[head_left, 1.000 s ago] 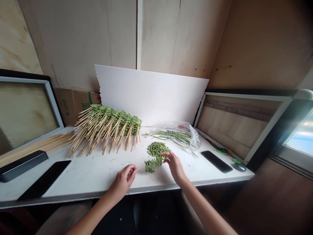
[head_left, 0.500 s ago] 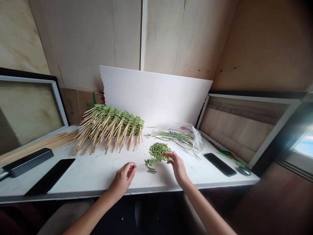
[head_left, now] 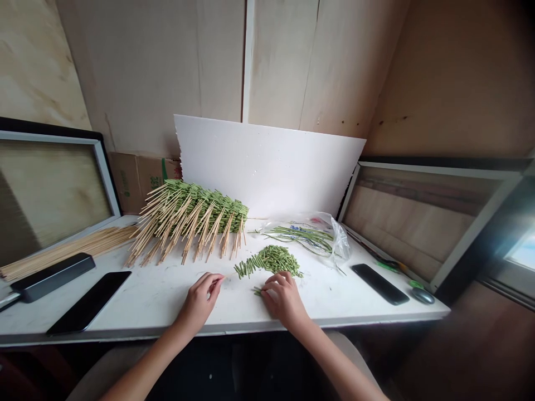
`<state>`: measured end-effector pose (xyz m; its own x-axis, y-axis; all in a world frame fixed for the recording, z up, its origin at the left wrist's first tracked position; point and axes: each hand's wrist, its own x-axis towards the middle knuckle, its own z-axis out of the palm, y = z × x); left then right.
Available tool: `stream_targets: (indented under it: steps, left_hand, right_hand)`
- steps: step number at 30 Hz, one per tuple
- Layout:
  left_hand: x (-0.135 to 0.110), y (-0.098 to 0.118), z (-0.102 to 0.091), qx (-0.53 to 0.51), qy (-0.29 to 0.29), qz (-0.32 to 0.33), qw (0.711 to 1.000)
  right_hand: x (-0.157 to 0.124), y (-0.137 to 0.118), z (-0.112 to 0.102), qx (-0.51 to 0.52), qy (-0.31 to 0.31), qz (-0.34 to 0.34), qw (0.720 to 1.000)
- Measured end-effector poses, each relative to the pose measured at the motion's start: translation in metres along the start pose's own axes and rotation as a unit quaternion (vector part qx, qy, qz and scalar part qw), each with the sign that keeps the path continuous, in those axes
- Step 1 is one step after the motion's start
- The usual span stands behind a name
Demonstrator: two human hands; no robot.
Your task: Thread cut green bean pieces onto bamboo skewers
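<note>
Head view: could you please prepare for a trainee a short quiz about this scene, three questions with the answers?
1. Multiple choice: what does the left hand hold?
a) a phone
b) a skewer
c) a box

2. True or false: the white board stands behind the plastic bag.

3. Fill in: the pile of loose green pieces is nearer to the ____ hand.

Key: 1 b; 2 true; 3 right.
</note>
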<state>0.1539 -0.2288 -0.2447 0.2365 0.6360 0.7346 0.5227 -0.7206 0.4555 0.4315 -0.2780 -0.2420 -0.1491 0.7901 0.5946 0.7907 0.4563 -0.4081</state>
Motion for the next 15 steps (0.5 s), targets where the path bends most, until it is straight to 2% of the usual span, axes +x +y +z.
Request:
stream_targets:
  steps: [4,9,12,15]
  left_hand:
    - [-0.001,-0.001,0.001,-0.004,-0.002,-0.003,1.0]
    - [-0.002,-0.004,0.003,-0.01,0.004,-0.009,1.0]
    - [-0.001,-0.002,0.002,-0.008,0.002,-0.013,1.0]
    - [0.0,0.001,0.0,-0.013,-0.003,-0.019,1.0]
  right_hand:
    - [0.001,0.003,0.002,0.062,0.005,0.003,0.998]
    - [0.002,0.004,-0.009,0.146,0.013,0.028,0.989]
    - [0.004,0.008,-0.016,0.221,-0.003,0.055,0.974]
    - [0.007,0.013,-0.017,0.299,0.018,0.114,0.947]
